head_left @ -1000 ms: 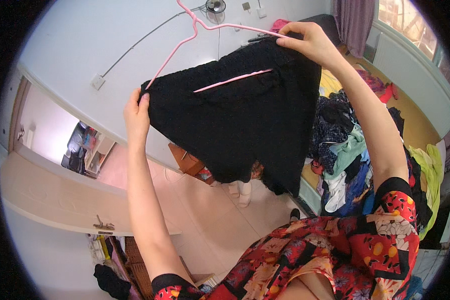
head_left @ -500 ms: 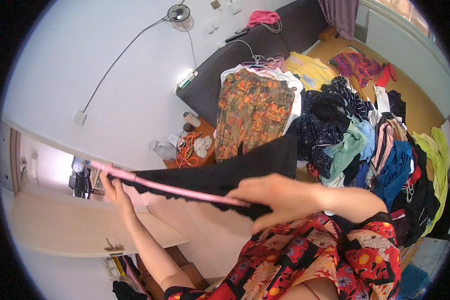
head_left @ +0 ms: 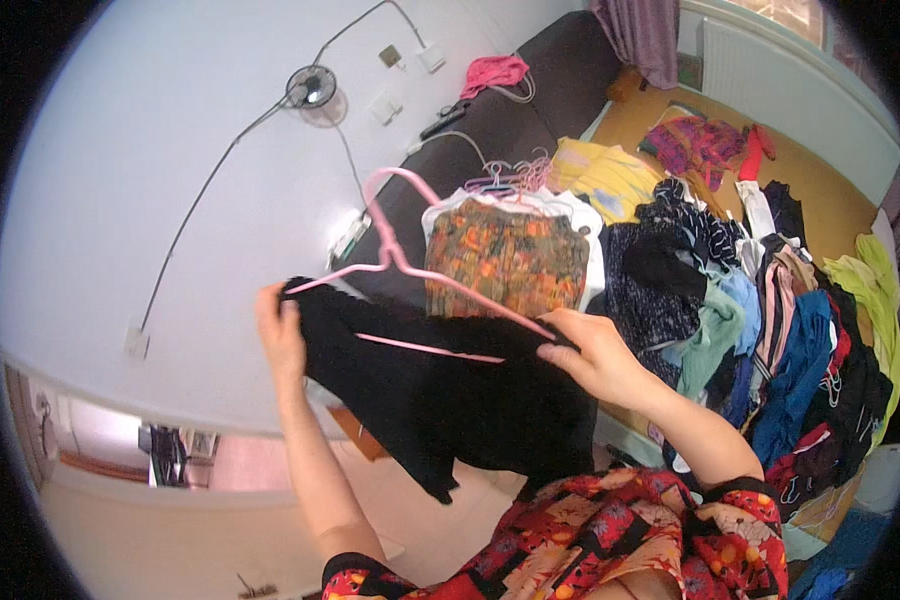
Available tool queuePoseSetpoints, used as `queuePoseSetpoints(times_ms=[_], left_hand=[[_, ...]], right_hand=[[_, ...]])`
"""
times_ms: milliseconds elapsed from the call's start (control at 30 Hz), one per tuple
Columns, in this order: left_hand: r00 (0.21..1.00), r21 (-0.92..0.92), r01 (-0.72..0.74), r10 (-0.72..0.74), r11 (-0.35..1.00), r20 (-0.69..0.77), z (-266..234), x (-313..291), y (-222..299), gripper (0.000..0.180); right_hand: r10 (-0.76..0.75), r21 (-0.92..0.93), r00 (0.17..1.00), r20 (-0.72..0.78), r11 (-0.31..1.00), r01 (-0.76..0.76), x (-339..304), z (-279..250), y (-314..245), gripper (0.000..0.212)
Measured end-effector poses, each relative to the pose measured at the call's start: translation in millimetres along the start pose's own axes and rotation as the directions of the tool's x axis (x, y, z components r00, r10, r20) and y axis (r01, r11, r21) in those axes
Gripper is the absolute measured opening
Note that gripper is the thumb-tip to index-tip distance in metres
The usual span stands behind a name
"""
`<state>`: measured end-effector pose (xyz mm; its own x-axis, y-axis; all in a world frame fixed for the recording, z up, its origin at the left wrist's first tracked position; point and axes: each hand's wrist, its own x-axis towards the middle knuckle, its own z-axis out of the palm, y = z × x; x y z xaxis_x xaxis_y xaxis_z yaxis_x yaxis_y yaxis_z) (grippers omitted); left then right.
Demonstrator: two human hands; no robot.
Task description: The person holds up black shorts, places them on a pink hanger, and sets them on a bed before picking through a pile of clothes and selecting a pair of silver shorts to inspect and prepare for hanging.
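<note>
While left fingers (head_left: 271,303) and right fingers (head_left: 568,323) pinch its pink hanger (head_left: 394,256), a black garment (head_left: 450,415) hangs between. Clothes (head_left: 715,322) crowd the right.

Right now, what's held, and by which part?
A black garment on a pink hanger: left hand pinches its upper left corner; right hand grips its upper right edge, at the hanger's end.

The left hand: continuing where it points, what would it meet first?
Past the black cloth garment it holds, the left hand would probably meet the flat, pale wall first, though depth is unclear.
</note>
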<state>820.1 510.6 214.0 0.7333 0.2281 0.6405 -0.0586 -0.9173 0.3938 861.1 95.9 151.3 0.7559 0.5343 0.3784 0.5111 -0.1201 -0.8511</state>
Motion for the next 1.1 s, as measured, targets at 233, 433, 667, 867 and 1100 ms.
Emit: queuePoseSetpoints(times_ms=[233,433,667,867,1100], left_hand=[[0.953,0.026,0.042,-0.048,0.999,0.298,221,51,-90,0.020],[0.910,-0.041,0.051,-0.030,0.998,0.413,331,58,-143,0.019],[0.915,-0.139,-0.029,0.083,0.990,0.395,383,98,-170,0.018],[0.943,-0.093,-0.100,0.124,0.991,0.309,412,157,-160,0.020],[0.859,0.100,0.060,-0.103,0.993,0.501,483,152,-151,0.030]], right_hand=[[0.411,-0.104,0.855,-0.315,0.881,-0.462,73,36,190,0.024],[0.594,-0.137,0.700,-0.397,0.716,-0.685,92,55,275,0.031],[0.521,-0.078,0.715,-0.466,0.781,-0.620,126,45,307,0.032],[0.466,-0.080,0.694,-0.550,0.797,-0.599,187,21,326,0.028],[0.418,-0.335,0.710,-0.567,0.670,-0.662,179,25,400,0.033]])
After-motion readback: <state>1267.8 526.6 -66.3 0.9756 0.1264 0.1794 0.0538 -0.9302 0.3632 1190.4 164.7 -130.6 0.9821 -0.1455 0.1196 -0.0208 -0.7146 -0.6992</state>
